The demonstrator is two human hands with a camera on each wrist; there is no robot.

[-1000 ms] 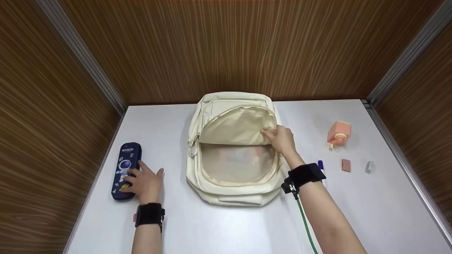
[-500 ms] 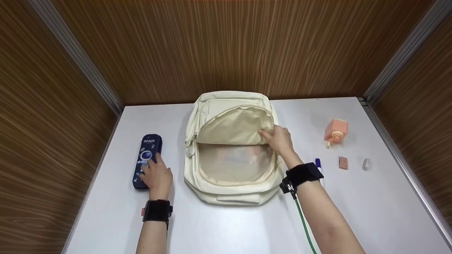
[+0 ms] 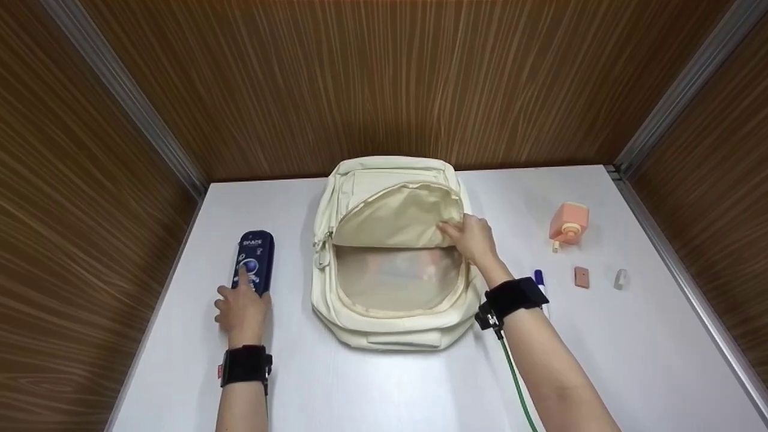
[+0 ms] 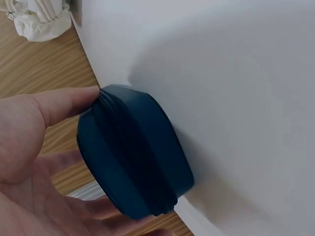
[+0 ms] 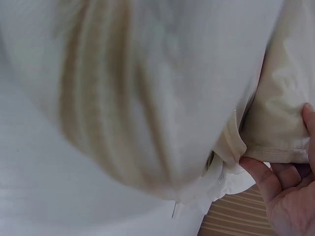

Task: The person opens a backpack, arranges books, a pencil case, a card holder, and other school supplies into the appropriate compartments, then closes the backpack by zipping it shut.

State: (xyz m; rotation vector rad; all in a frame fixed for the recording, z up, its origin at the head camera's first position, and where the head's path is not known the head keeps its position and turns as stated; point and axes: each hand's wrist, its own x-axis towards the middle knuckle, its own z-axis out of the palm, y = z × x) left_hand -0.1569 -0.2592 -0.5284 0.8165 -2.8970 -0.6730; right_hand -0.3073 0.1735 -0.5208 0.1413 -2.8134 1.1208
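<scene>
While the right hand [image 3: 474,237] pinches the flap of the cream backpack [image 3: 393,252] open, the left hand [image 3: 240,309] curls loosely round the near end of the navy pencil case [image 3: 255,261] — probably light, stiff and smooth, best gripped across its narrow sides. It lies left of the backpack on the white table [image 3: 372,384], wood-panelled walls [image 3: 384,84] around.

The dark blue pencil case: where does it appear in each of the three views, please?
Head: the dark blue pencil case lies left of the cream backpack, under the left hand.
Left wrist: it fills the centre, its rounded end towards the camera, with fingers on both sides.
Right wrist: not in it.
Shared landmark: the backpack, a small corner at the left wrist view's top left.
</scene>
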